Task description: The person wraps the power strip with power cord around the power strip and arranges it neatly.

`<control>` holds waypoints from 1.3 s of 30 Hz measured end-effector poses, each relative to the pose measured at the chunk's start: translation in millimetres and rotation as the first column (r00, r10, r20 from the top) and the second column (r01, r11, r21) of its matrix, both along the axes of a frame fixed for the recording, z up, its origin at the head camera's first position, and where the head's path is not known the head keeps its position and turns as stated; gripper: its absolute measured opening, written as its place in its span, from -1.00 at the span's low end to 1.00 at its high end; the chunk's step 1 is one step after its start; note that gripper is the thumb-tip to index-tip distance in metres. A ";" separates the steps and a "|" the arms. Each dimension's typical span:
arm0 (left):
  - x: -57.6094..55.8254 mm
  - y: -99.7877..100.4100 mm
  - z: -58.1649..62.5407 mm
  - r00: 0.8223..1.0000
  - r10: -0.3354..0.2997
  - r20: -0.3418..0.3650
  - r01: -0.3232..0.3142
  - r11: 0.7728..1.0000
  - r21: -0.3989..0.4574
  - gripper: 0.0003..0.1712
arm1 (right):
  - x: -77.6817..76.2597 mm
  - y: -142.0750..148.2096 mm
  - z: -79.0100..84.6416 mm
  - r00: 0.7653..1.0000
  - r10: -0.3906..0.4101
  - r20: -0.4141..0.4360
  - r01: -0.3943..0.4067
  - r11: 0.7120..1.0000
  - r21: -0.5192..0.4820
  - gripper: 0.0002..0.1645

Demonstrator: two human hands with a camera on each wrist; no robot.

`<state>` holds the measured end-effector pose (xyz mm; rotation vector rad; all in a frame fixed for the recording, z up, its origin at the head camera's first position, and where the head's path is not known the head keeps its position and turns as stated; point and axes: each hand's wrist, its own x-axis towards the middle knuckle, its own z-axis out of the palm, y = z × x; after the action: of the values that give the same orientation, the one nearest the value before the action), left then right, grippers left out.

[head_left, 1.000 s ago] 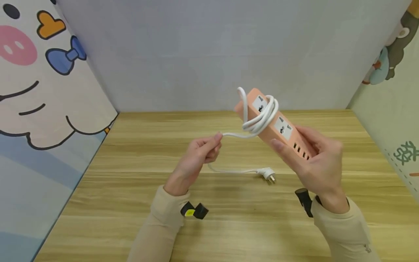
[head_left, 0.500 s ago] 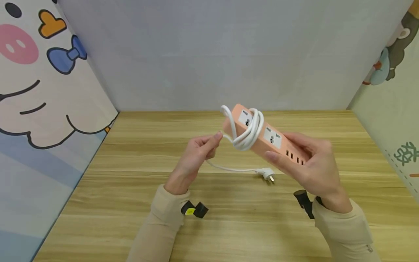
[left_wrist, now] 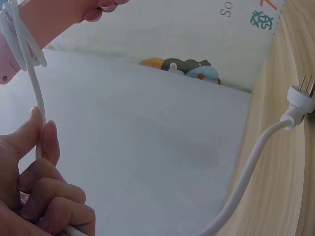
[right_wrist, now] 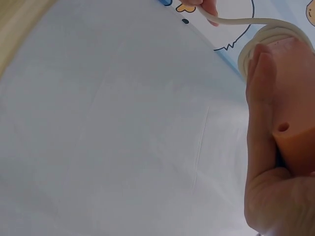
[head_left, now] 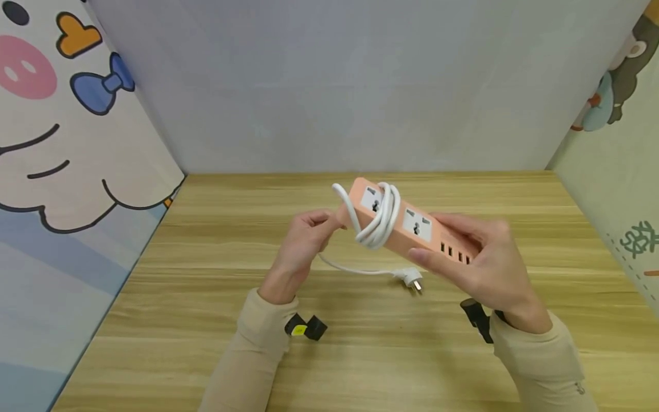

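Power strip [head_left: 412,227]: where is it?

– Held above the bench [head_left: 180,320], tilted, with the right-hand grip [head_left: 486,264] clamped round its peach body at the USB end.

– And the white cord [head_left: 381,220]?

– Looped around the other end, between the two sockets. Left-hand grip [head_left: 304,239] pinches it with thumb and forefinger, near the strip.

– The plug [head_left: 409,277]?

– Between both grips in the head view; whether it touches the bench, I can't tell.

2 beige sleeves [head_left: 254,360], the right bearing a dark mark [head_left: 579,388]; black wrist cameras [head_left: 316,328], 1 with yellow label [head_left: 298,330].
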<state>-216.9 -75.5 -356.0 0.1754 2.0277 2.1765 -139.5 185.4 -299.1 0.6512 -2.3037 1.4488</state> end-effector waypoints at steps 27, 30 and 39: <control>-2.8 -10.4 -2.4 0.996 -0.063 0.063 0.072 0.983 -0.167 -0.60 | 2.3 3.3 0.6 0.983 0.181 0.023 -0.180 0.940 0.288 -0.49; -2.3 -10.3 0.1 0.992 -0.085 0.095 0.102 0.978 -0.184 -0.52 | 1.9 3.7 -0.3 0.982 0.186 0.028 -0.185 0.926 0.329 -0.51; -3.4 -15.6 3.1 0.979 -0.155 0.135 0.188 0.942 -0.280 -0.51 | 0.3 1.5 -0.1 0.963 0.258 0.074 -0.264 0.868 0.421 -0.67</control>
<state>-220.3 -91.1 -352.8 0.1812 2.1500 1.7226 -139.2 186.9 -299.2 1.1173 -2.6532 1.0427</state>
